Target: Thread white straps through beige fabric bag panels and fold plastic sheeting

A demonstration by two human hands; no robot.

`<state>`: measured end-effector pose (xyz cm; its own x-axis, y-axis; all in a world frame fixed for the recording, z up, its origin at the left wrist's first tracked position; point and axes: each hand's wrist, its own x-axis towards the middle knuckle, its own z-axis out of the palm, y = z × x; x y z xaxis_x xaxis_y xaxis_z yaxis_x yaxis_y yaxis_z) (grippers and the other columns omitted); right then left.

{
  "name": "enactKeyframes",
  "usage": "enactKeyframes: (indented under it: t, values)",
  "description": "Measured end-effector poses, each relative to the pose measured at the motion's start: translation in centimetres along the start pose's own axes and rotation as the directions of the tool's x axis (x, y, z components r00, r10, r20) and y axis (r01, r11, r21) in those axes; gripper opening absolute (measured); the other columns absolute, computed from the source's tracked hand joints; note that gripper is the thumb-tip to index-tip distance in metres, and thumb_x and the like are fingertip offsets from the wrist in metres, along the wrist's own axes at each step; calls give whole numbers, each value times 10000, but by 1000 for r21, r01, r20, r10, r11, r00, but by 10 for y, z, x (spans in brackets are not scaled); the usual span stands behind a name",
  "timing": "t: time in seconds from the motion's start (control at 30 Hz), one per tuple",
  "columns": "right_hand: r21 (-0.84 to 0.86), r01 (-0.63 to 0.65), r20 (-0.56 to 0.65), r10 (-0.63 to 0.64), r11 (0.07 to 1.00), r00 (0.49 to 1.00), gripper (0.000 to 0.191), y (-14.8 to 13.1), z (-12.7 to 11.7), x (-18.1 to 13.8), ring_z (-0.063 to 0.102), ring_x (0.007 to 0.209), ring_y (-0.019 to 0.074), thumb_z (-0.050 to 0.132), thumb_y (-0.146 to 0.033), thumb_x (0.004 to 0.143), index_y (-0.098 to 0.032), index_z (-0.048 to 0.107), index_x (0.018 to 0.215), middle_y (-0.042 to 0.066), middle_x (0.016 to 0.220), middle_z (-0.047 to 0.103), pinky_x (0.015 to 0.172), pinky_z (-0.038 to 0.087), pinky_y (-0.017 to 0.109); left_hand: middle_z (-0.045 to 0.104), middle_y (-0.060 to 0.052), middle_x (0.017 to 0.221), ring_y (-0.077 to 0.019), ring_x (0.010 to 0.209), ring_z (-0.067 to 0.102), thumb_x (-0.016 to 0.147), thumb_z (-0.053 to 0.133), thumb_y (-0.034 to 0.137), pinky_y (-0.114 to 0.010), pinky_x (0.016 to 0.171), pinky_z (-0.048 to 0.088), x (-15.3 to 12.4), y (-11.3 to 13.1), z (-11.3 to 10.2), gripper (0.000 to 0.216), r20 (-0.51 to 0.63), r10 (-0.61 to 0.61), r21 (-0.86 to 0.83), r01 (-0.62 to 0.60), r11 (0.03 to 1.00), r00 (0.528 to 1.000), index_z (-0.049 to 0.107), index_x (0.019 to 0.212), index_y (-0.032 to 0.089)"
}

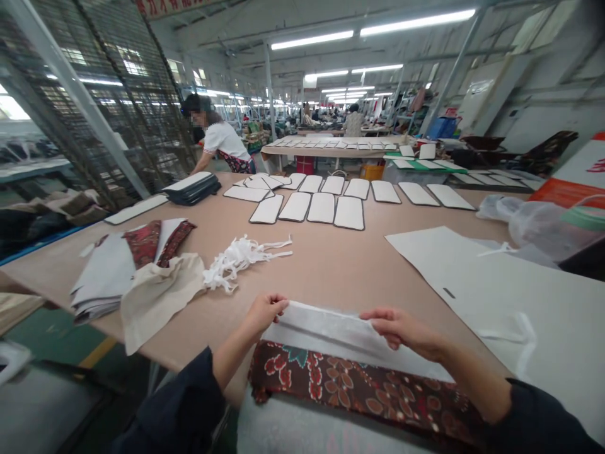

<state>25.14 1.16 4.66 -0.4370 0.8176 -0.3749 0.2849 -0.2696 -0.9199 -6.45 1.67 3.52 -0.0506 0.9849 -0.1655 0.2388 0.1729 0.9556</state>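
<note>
A folded white fabric piece (331, 331) lies at the table's near edge on top of a dark red floral-print cloth (359, 388). My left hand (265, 310) pinches the white piece's left top corner, fingers closed on it. My right hand (401, 329) grips its upper edge further right, thumb and fingers pressed on the fabric. Both sleeves are dark.
A heap of white tapes (236, 258), a beige cloth (158, 293) and a stack of grey and floral pieces (118, 265) lie to the left. Rows of white panels (321, 207) cover the far table (331, 265). A large white sheet (520, 302) spreads at right. A person (220, 142) works at the far left.
</note>
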Motion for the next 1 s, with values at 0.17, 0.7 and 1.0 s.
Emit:
enactKeyframes:
  t: [0.17,0.7,1.0]
  values:
    - [-276,-51,-98,25,960,995,296,22,-25,-2,401,472,87,557,-389,664,-152,620,830,-34,556,469,475,357,227,467,56,456,-65,398,387,619,608,330,-186,404,290,12,-23,2,197,-32,-22,110,25,994,999,597,656,137]
    - [-749,-115,-307,-188,652,933,230,86,-54,24,585,705,212,383,-331,779,-208,537,660,50,691,641,628,379,286,608,-14,599,-136,581,523,668,548,145,-213,559,328,35,-51,0,86,-74,127,567,-63,821,989,592,594,153]
    - [-753,-147,-303,-140,641,943,296,82,-54,24,577,700,206,368,-399,810,-199,536,671,57,702,630,623,359,282,595,-48,698,-177,659,531,717,493,145,-256,598,330,26,-41,7,80,-58,169,741,-71,668,984,566,691,167]
